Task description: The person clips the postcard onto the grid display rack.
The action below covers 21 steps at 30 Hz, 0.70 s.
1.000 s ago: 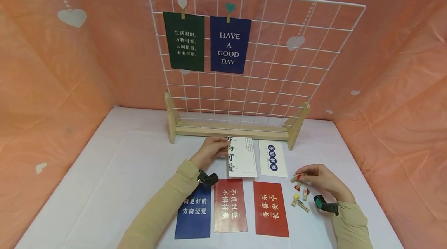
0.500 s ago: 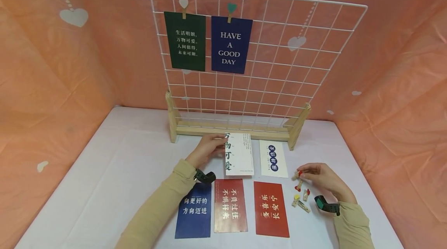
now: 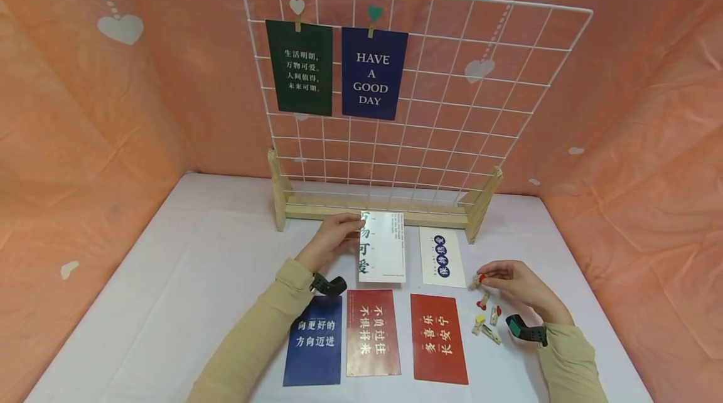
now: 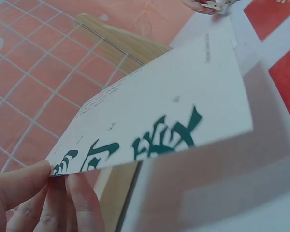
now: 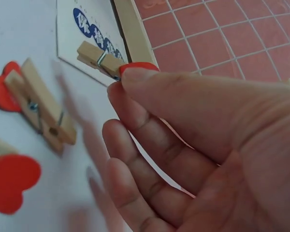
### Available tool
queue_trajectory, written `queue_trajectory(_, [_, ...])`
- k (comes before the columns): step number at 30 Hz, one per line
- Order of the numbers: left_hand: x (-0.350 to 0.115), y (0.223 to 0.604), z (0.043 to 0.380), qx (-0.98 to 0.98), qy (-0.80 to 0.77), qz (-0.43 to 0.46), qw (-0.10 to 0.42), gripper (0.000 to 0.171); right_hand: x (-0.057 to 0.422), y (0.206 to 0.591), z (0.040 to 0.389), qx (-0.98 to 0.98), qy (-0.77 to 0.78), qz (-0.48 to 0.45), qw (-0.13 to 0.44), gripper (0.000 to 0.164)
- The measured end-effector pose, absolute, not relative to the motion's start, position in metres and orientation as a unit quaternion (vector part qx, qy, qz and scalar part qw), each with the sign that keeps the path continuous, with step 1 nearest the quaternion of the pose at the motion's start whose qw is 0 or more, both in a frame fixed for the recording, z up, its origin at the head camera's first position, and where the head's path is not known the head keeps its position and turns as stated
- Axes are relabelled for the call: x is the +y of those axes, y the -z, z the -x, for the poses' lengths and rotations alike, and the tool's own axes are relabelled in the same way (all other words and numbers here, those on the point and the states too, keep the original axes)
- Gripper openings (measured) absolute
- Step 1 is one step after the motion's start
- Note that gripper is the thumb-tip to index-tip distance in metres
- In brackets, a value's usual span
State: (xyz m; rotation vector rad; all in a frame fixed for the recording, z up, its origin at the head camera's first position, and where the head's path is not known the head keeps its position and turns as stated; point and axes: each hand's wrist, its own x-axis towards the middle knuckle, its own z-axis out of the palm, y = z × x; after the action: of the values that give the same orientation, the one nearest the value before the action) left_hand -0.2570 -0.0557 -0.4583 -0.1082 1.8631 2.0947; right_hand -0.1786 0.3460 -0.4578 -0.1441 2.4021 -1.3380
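So from where I'm standing, the left hand (image 3: pixel 327 243) has a white postcard (image 3: pixel 385 258) with big green Chinese characters pinched at its left edge, thumb on the printed face and fingers tucked behind. The postcard is up off the white tablecloth (image 3: pixel 169 302), tilted, just in front of the wooden base bar (image 3: pixel 423 218) of the white wire grid (image 3: pixel 446 108). Over on the other side, the right hand (image 3: pixel 522 290) has its thumb and index finger clamped on the red heart end of a wooden clothespin (image 5: pixel 99 58), with the 3 other fingers curled loosely below, near the lower right corner of a white card with blue circles (image 3: pixel 442 257). There are 4 more pins lying near that hand: 2 red-heart pins (image 3: pixel 495 315), a yellow-topped pin (image 3: pixel 479 324) and another wooden pin (image 3: pixel 491 334) whose top I can't make out. Closest to the person is a row of 3 cards: a blue card (image 3: pixel 313 356) partly under the left forearm, then a left red card (image 3: pixel 373 334) and a right red card (image 3: pixel 439 339). Up on the grid, a white-heart pin (image 3: pixel 297 9) holds a dark green card (image 3: pixel 302 70), and beside it a teal-heart pin (image 3: pixel 374 15) holds a navy "HAVE A GOOD DAY" card (image 3: pixel 373 76).
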Motion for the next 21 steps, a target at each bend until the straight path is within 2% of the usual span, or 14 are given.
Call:
queue_trajectory(10, [-0.060, 0.441, 0.256, 0.650, -0.741, 0.048, 0.163, 0.029, 0.342, 0.449, 0.184, 0.851, 0.476, 0.103, 0.198, 0.029])
queue_trajectory(21, [-0.057, 0.428, 0.258, 0.649, -0.748, 0.011, 0.139, 0.029, 0.325, 0.427, 0.197, 0.851, 0.482, 0.138, 0.159, 0.030])
